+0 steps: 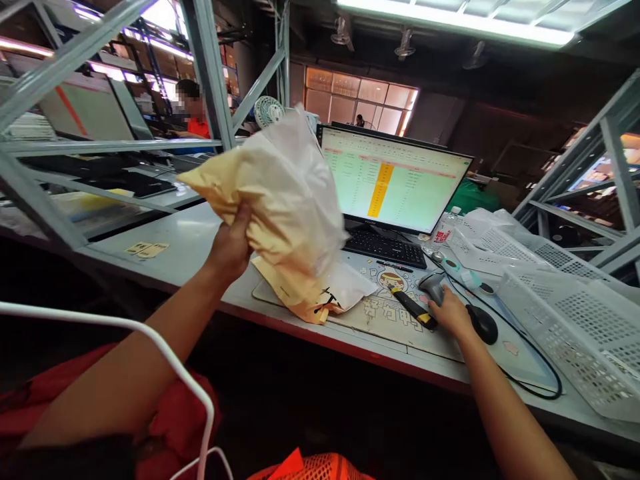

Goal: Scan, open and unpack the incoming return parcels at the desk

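My left hand (231, 250) grips a crumpled yellow-and-white plastic mailing bag (285, 193) and holds it up above the desk, left of the monitor. The lower end of the bag, with black lettering, hangs over the desk mat. On the right, my right hand (453, 312) is closed around a grey barcode scanner (431, 287) low over the mat. Just left of the scanner lies a yellow-and-black utility knife (411, 307). A black computer mouse (482, 324) sits right beside my right wrist.
A monitor (395, 177) showing a spreadsheet stands behind a black keyboard (385, 248). White perforated baskets (575, 333) line the right side. Metal frame posts (205, 67) rise at the left; a person in red (197, 125) is beyond them. A black cable (543, 353) loops across the desk.
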Available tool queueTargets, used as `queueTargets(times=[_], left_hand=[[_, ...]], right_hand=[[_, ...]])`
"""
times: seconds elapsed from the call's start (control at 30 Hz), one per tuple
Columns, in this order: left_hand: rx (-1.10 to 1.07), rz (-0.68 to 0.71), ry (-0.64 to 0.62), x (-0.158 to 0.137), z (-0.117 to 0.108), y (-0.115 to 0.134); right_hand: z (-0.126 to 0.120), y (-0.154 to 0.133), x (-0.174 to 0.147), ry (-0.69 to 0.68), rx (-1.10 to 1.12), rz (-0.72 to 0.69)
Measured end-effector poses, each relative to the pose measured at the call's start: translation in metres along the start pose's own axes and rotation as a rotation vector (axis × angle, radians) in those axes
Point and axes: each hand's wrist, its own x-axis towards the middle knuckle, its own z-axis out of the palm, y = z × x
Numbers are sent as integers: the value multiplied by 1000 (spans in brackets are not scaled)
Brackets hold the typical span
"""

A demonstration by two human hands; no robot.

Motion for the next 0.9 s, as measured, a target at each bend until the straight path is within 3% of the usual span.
queueTargets(times=[0.13,0.23,0.3,0.47,0.57,0.67,0.77,0.9], left_hand=[[-242,-171,-18,-13,43,3],[-316,-222,-5,-29,55,-11],[-328,-244,2,-37,56,-24],[-324,-310,-7,-41,58,-48],[-312,-308,-3,-43,63,-56],[-294,-332,-22,-47,68,-60],[-263,-320,-25,-39,61,-63],[-76,-163,101,7,11,-64]], right_hand=[[-3,-8,8,-64,-60,46],[-22,-12,9,-97,-49,72],[-46,-13,1,-155,80,38],[-122,-28,-59,-458,579,-364],[-149,-53,-91,-419,554,-592],[-152,-73,-100,-334,489,-712],[-143,-75,-95,-301,475,-732],[-129,-55,-85,-218,443,-649]])
